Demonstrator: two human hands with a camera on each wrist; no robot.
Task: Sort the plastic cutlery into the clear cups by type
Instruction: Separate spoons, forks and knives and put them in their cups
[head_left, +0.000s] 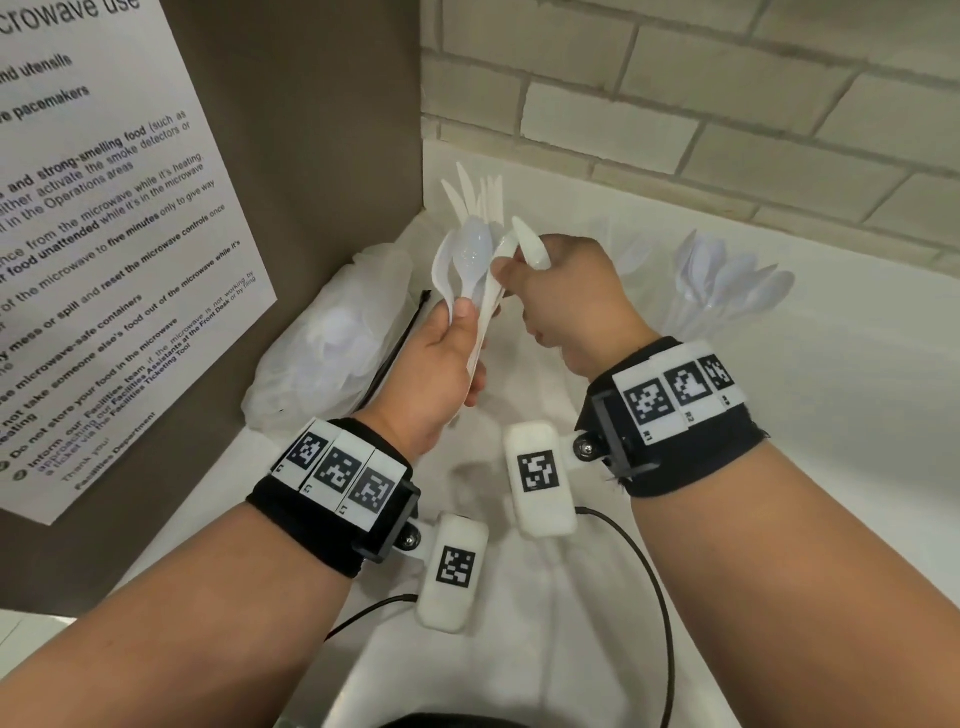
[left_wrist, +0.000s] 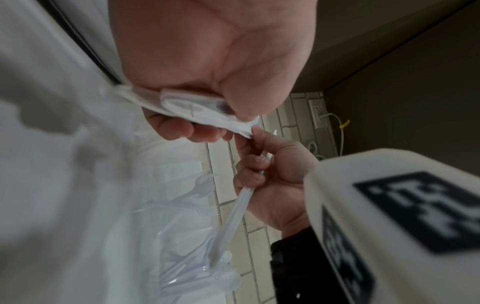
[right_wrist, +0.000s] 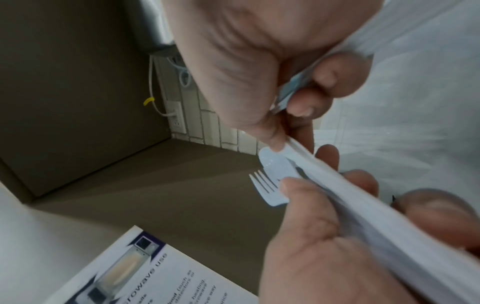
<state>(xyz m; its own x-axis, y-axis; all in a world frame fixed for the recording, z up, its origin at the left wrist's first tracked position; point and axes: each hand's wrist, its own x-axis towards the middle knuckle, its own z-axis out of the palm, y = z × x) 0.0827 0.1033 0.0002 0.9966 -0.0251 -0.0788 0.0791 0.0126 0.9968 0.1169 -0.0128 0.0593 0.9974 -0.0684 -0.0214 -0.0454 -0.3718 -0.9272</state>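
Observation:
My left hand (head_left: 457, 325) grips a bundle of white plastic cutlery (head_left: 470, 265) by the handles, spoon bowls and fork tines pointing up. In the right wrist view a fork (right_wrist: 265, 186) and a spoon bowl (right_wrist: 275, 163) stick out of that bundle (right_wrist: 363, 207). My right hand (head_left: 519, 267) meets the bundle's top, thumb and forefinger pinching a piece there. It also holds a white spoon (head_left: 531, 247), whose handle (left_wrist: 237, 207) runs down through its curled fingers. A clear cup of spoons (head_left: 727, 291) stands to the right. Another clear cup with forks and knives (head_left: 480, 195) stands behind the bundle.
A crumpled clear plastic bag (head_left: 332, 332) with more cutlery lies at the left, against a brown panel carrying a printed notice (head_left: 104, 249). A black tie (head_left: 400, 343) lies on the bag. A white brick wall (head_left: 727, 130) closes the back of the white counter (head_left: 857, 415).

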